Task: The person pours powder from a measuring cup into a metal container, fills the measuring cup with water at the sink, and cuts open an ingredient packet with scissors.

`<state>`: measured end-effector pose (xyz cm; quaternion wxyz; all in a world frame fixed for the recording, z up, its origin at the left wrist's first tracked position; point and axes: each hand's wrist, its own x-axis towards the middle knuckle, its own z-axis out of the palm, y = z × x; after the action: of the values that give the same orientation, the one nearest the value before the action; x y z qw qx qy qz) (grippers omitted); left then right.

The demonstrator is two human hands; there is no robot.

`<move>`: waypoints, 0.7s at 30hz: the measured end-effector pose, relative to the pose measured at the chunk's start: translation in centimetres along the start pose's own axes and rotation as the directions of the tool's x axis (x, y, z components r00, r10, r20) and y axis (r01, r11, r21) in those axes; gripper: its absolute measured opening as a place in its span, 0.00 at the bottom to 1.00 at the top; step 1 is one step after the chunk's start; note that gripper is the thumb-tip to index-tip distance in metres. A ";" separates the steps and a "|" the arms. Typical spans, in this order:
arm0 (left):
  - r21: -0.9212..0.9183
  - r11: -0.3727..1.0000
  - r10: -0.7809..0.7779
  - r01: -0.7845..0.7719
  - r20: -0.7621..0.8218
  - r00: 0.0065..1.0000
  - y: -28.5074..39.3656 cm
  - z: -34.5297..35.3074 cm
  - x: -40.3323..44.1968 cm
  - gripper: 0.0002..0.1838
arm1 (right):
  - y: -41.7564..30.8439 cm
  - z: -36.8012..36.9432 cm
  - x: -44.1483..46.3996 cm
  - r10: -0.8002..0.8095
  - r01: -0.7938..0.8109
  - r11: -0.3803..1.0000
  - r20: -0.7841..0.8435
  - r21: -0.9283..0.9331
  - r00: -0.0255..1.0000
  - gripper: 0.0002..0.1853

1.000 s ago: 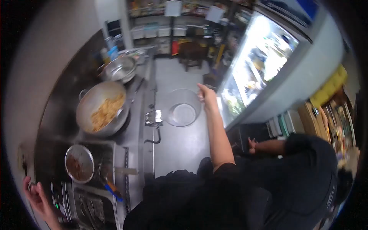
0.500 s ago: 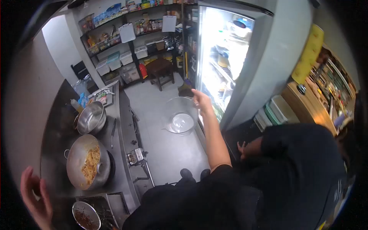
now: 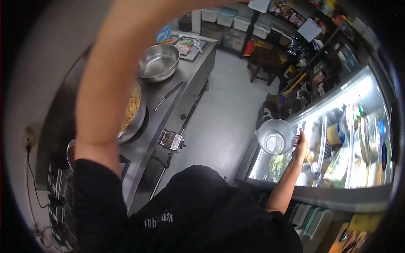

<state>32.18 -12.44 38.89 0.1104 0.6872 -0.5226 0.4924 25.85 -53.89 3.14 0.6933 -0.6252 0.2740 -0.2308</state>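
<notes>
My right hand (image 3: 300,147) grips the handle of a clear plastic jug (image 3: 275,137), held in front of the lit, glass-fronted fridge (image 3: 333,147). The jug looks see-through, with a pale round base. My left forearm (image 3: 101,92) is raised across the left side, and its hand lies beyond the top edge. Behind that forearm, a large wok (image 3: 136,126) of noodle-like food (image 3: 131,110) is partly hidden. Beyond it stands an empty steel bowl (image 3: 158,63) on the steel counter (image 3: 181,99).
A dark utensil (image 3: 168,96) lies on the counter, near a tray (image 3: 192,48) with small items. A metal fitting (image 3: 172,141) juts from the counter's front. Farther back are a wooden stool (image 3: 265,61) and storage boxes (image 3: 228,17). A wall socket (image 3: 28,137) is at left.
My left arm has swung up across the view, its hand now out of frame. The view has turned, and the jug in my right hand is now before the fridge. The other person is out of sight.
</notes>
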 end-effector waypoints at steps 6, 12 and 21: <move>-0.281 0.579 -0.799 0.766 -0.009 0.601 -8.1 16.5 -13.9 0.12 | 2.2 9.9 3.5 0.147 -0.173 0.974 0.178 0.145 0.973 0.21; -0.527 -0.649 -0.726 0.548 0.645 -0.239 -7.2 27.8 -35.7 0.18 | 6.8 22.6 7.9 0.254 -0.338 0.934 0.445 0.119 0.859 0.17; -0.883 -0.375 -0.561 -0.282 0.458 -0.689 -14.0 35.9 -50.3 0.32 | 8.7 45.0 14.1 0.372 -0.379 0.908 0.762 -0.181 0.529 0.33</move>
<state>65.45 0.32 -13.54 0.9236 0.1360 0.3281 0.1442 66.23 -28.89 -3.73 0.7773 -0.5858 0.0715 0.2180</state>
